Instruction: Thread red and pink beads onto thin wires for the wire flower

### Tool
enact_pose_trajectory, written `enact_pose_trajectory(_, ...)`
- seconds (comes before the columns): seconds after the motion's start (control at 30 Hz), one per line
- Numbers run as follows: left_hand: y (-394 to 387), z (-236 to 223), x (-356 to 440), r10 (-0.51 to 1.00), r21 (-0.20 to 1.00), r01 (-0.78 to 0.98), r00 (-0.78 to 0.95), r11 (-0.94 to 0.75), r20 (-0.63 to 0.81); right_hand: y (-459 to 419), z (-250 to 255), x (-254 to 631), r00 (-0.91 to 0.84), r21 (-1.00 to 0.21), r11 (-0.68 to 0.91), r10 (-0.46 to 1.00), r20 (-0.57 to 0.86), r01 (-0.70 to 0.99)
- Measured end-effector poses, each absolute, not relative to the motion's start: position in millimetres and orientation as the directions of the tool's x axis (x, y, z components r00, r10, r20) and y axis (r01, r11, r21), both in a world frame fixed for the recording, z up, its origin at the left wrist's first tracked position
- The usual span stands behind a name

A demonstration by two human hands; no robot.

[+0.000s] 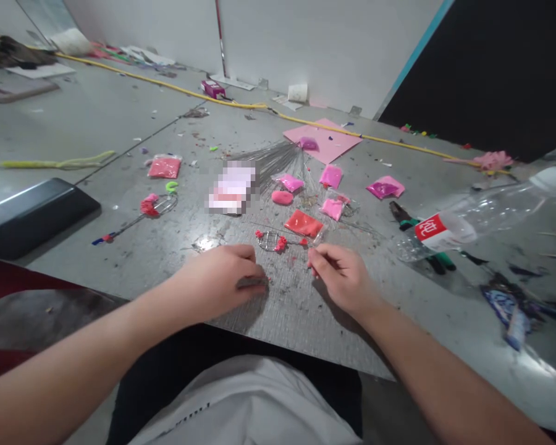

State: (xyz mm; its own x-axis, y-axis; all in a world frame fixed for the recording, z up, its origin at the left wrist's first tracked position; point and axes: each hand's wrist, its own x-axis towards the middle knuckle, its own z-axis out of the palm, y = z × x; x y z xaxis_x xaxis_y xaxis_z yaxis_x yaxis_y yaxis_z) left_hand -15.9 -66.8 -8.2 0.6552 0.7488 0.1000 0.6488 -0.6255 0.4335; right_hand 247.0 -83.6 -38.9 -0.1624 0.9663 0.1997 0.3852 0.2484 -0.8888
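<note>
Wire frame with red clay [272, 241]: a looped, barred outline lying on the grey tabletop [287, 315], beyond and between the two hands; its right end comes just beside the right fingertips.
Left hand [225, 275]: resting low over the tabletop, fingers curled, thumb and forefinger close together; whether anything is gripped cannot be told.
Right hand [338, 272]: thumb and forefinger drawn into a pinch; the contents, if any, are hidden.
Red clay packet [304, 224]: flat, just beyond the wire frame.
Pink clay lump [282, 197]: unwrapped, near several pink packets [331, 175].
Loose wires [264, 151]: fanned out, their gathered end near a pink sheet [336, 142].
Second wire piece [151, 207]: well to the left, likewise bearing red clay.
Plastic bottle [491, 213]: transparent, red-labelled, on the right, partly covering green-handled pliers [401, 214].
</note>
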Motion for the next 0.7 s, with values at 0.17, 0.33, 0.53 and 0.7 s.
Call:
enact_pose_trajectory(0.17, -91, -31, -5, 0.866, 0.415, 0.779, 0.499, -0.469, 0.042, -85, -42, 251, -0.148, -0.911, 0.198, 0.977, 0.153, 0.363)
enact_pose_trajectory(0.33, -103, -36, 3, 0.906, 0.331, 0.847, 0.416, -0.416, 0.074, -86, -41, 253, -0.139, -0.932, 0.154, 0.984, 0.114, 0.327)
enact_pose_trajectory(0.53, -105, -21, 18, 0.919, 0.241, 0.897, 0.391, -0.370, -0.044, -86, -36, 255, -0.187, -0.918, 0.137, 0.980, 0.070, 0.371)
enact_pose_trajectory(0.7, -107, -5, 30, 0.931, 0.149, 0.939, 0.332, -0.311, -0.154, -86, -34, 257, -0.267, -0.902, 0.151, 0.963, 0.042, 0.405)
